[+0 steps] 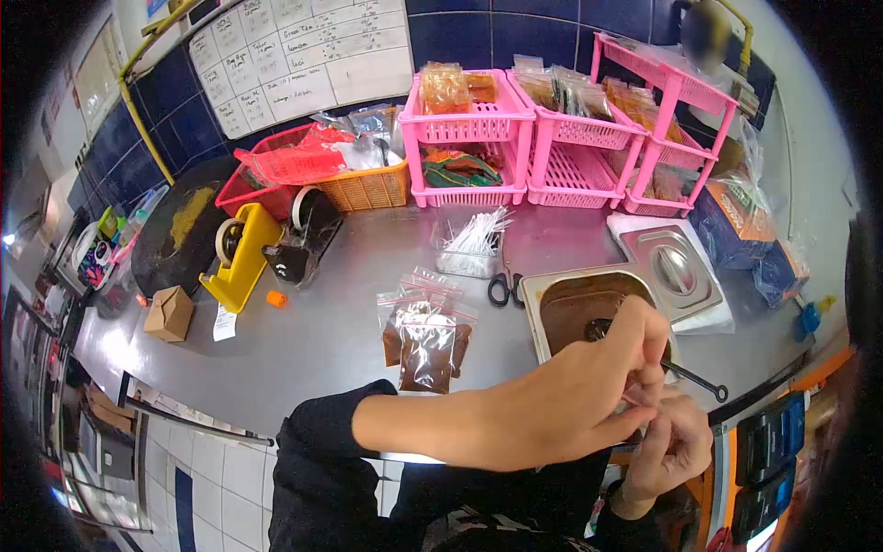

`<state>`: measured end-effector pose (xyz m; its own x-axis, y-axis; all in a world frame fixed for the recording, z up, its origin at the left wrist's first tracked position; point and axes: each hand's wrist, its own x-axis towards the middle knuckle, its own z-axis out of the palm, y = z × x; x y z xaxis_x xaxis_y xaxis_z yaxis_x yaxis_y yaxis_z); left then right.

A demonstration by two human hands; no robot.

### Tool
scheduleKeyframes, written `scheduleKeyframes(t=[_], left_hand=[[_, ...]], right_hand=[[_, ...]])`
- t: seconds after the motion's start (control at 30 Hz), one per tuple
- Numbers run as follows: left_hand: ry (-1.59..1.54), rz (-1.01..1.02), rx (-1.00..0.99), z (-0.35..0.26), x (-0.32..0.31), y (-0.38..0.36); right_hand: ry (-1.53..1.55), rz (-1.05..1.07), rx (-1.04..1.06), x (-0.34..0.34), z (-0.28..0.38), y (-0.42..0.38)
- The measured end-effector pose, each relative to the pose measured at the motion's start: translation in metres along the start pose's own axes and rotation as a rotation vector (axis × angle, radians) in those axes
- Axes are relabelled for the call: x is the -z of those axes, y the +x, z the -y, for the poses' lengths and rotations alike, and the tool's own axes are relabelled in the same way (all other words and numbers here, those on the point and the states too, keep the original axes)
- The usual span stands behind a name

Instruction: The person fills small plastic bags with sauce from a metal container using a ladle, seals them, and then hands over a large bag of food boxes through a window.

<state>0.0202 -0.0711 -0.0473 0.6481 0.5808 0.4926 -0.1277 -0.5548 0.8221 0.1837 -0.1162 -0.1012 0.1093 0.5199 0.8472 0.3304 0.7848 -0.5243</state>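
Note:
My left hand [589, 396] reaches across to the right, its fingers pinched on the edge of a small clear plastic bag [633, 397], mostly hidden. Close below it, my right hand [676, 446] pinches the same bag's edge. Behind the hands is a steel pan [575, 296] of brown sauce, with a dark ladle [694, 379] in it, handle towards the right front. Several zip bags of brown sauce [429, 354] lie overlapping left of my forearm.
Scissors [505, 287] and a tub of white sticks [474, 247] lie behind the bags. Pink racks [467, 126] line the wall. A steel lid [676, 267] rests right of the pan. A yellow tape dispenser [244, 262] and small box [169, 314] stand left.

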Motion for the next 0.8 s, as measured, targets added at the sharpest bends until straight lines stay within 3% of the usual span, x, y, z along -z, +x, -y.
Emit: scheduleKeyframes(t=[0.07, 0.1, 0.13, 0.17, 0.23, 0.3, 0.33, 0.4, 0.47, 0.5, 0.57, 0.63, 0.67, 0.73, 0.8], left_hand=[[0.128, -0.056, -0.045, -0.013, 0.002, -0.009], [0.007, -0.025, 0.147, -0.022, 0.004, -0.013], [0.089, -0.095, 0.246, -0.037, 0.001, -0.023], [0.210, -0.051, 0.182, -0.048, 0.003, -0.026], [0.378, 0.034, 0.190, -0.059, 0.004, -0.034], [0.498, -0.124, -0.085, -0.043, 0.009, -0.041], [0.449, -0.262, 0.049, -0.043, 0.010, -0.048], [0.338, -0.530, 0.300, -0.045, 0.016, -0.057], [0.337, -0.417, 0.321, -0.041, 0.040, -0.060], [0.195, -0.449, 0.403, -0.033, 0.048, -0.066], [0.055, -0.468, 0.491, -0.005, 0.069, -0.077], [0.345, -0.531, 0.545, 0.040, 0.090, -0.088], [0.346, -0.524, 0.543, 0.056, 0.092, -0.093], [0.935, -0.478, 0.513, 0.077, 0.095, -0.101], [0.880, -0.512, 0.515, 0.082, 0.090, -0.097]], right_hand=[[0.058, 0.032, 0.057, 0.006, 0.005, 0.003], [0.063, 0.171, 0.090, 0.011, 0.010, 0.005], [0.061, 0.308, 0.115, 0.018, 0.014, 0.005], [0.027, 0.284, 0.098, 0.020, 0.017, 0.002], [0.139, 0.440, 0.015, 0.025, 0.021, -0.004], [0.148, 0.385, 0.029, 0.039, -0.003, -0.024], [0.188, 0.355, 0.060, 0.050, -0.013, -0.031], [-0.281, 0.343, -0.104, 0.080, -0.030, -0.043], [-0.467, 0.158, -0.181, 0.091, -0.063, -0.050], [-0.505, 0.178, -0.288, 0.100, -0.074, -0.050], [-0.600, 0.238, -0.255, 0.105, -0.092, -0.041], [-0.690, 0.305, -0.210, 0.107, -0.106, -0.031], [-0.728, 0.351, -0.203, 0.103, -0.111, -0.026], [-0.770, 0.386, -0.200, 0.100, -0.119, -0.021], [-0.795, 0.430, -0.114, 0.097, -0.126, -0.018]])
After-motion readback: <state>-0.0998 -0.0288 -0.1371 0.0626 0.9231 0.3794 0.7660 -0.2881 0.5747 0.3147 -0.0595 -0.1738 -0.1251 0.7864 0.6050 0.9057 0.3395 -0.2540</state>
